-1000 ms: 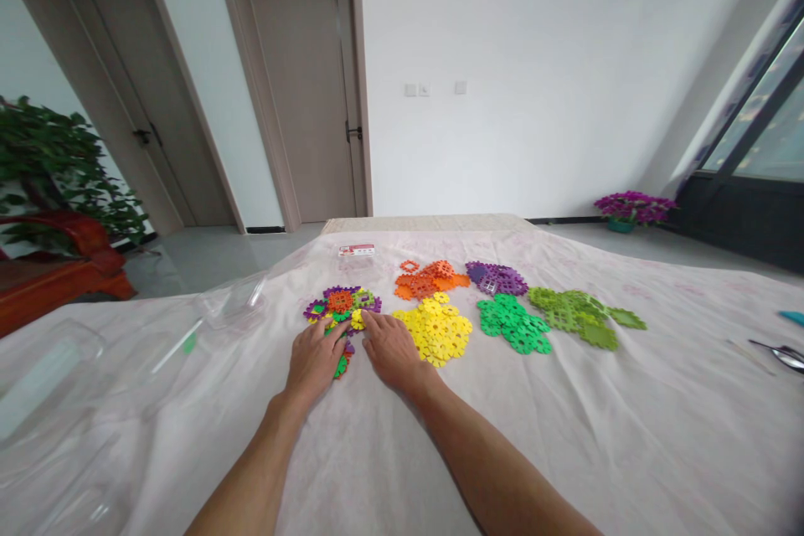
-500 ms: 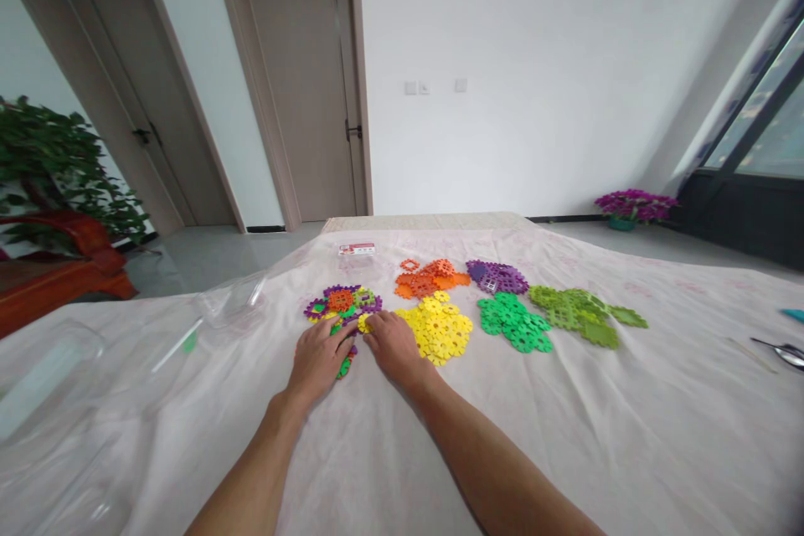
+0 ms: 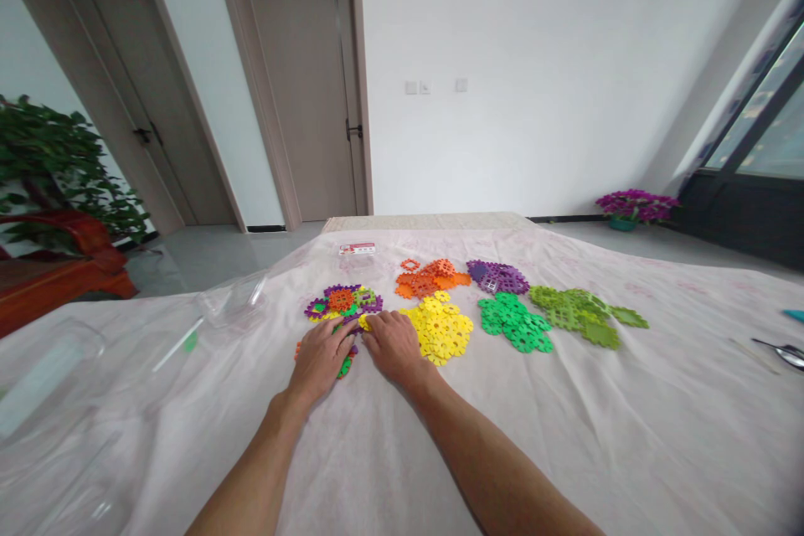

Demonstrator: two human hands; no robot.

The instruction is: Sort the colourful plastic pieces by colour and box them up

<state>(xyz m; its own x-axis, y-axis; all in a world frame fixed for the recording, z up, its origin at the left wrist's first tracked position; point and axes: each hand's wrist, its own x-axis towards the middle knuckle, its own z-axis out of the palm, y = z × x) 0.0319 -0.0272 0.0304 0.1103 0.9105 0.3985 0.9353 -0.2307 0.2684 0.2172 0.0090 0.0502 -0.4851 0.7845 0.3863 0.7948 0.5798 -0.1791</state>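
Flat plastic snowflake pieces lie on a pale cloth-covered table (image 3: 565, 435). A mixed-colour pile (image 3: 342, 302) sits at the left, with sorted piles beside it: yellow (image 3: 443, 328), orange (image 3: 430, 278), purple (image 3: 499, 276), dark green (image 3: 515, 322) and light green (image 3: 578, 310). My left hand (image 3: 320, 358) rests flat on the near edge of the mixed pile, fingers stretched out. My right hand (image 3: 393, 343) lies beside it, fingertips on a yellow piece (image 3: 363, 322) between the mixed pile and the yellow pile; whether it grips the piece is hidden.
Clear plastic containers (image 3: 232, 301) stand at the table's left. A small red-and-white card (image 3: 357, 249) lies at the far edge. A metal tool (image 3: 782, 352) lies at the right edge. Doors, a potted plant (image 3: 56, 167) and purple flowers (image 3: 634, 205) are beyond.
Both hands have barely shifted; my right hand's fingertips slid slightly toward the yellow piece at the mixed pile's edge.
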